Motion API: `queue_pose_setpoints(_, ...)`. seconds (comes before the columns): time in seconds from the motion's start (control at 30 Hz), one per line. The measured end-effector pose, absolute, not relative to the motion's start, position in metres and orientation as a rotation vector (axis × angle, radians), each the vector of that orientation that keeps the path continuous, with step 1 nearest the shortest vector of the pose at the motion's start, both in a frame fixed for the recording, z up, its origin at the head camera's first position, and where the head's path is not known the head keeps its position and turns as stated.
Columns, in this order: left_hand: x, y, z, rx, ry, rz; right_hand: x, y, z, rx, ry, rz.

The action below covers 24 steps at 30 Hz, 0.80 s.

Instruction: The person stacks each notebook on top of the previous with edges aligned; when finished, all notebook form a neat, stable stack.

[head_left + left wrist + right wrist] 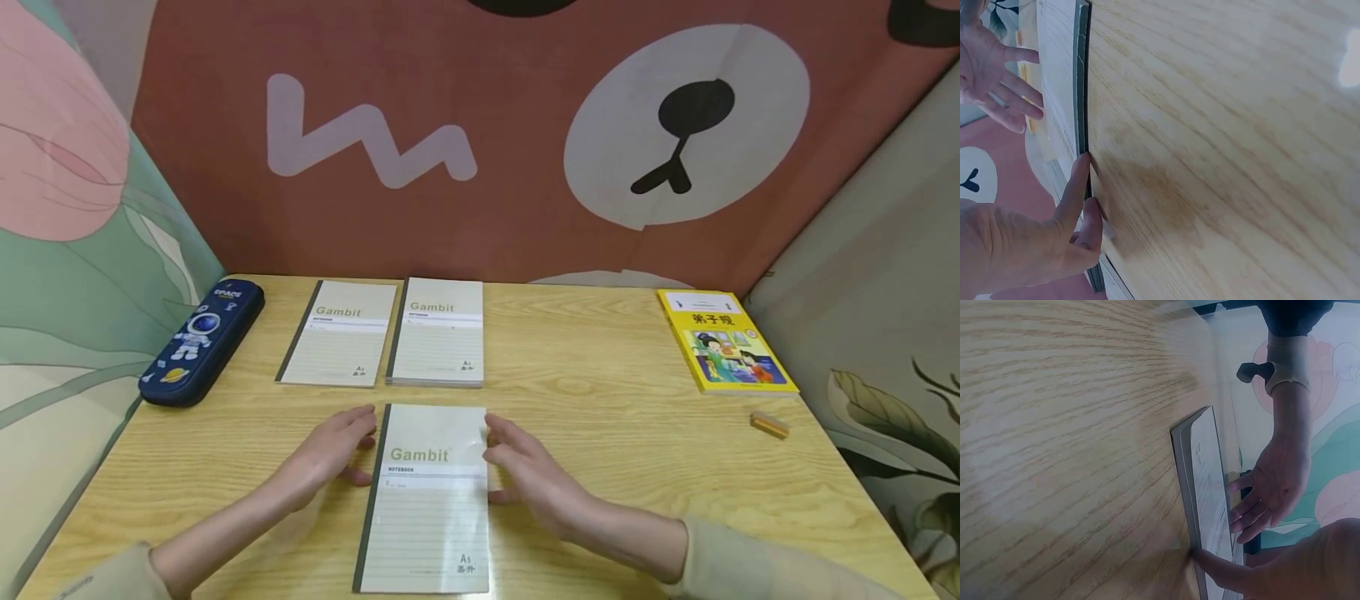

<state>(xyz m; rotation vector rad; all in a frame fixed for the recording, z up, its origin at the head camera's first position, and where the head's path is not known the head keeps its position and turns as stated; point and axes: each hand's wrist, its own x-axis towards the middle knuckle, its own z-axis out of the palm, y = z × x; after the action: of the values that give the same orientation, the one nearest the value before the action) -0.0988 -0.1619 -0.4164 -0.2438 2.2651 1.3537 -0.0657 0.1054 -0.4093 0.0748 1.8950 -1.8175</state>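
In the head view, a pale Gambit notebook (431,517) with a dark spine lies flat near the table's front edge. My left hand (330,450) is beside its spine, fingers relaxed. The left wrist view shows the thumb and a finger of that hand right at the dark spine (1080,81). On the other side, my right hand (532,471) has its fingertips at the notebook's right edge, none of them wrapped round it. From the right wrist, a thumb meets the page edges (1186,469), where a dark line runs between layers.
Behind lie another Gambit notebook (341,333) and, beside it, a small stack of notebooks (437,333). A blue astronaut pencil case (202,342) is at the far left. On the right are a yellow picture book (723,342) and a small eraser-like block (769,425).
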Motion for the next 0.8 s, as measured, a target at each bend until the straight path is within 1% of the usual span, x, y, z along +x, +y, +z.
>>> queue_pose_setpoints(0.2,-0.1,-0.163,-0.418,-0.243,2.271,1.339,-0.065,0.104,-0.411,0.12,1.914,-1.844)
queue_pose_setpoints(0.57,-0.1,-0.161,-0.417,-0.225,2.255,1.32,-0.061,0.095,-0.402,0.135,1.948,-1.815)
queue_pose_setpoints(0.8,-0.1,-0.158,-0.42,-0.211,2.268,1.334,-0.065,0.095,-0.406,0.188,1.919,-1.822)
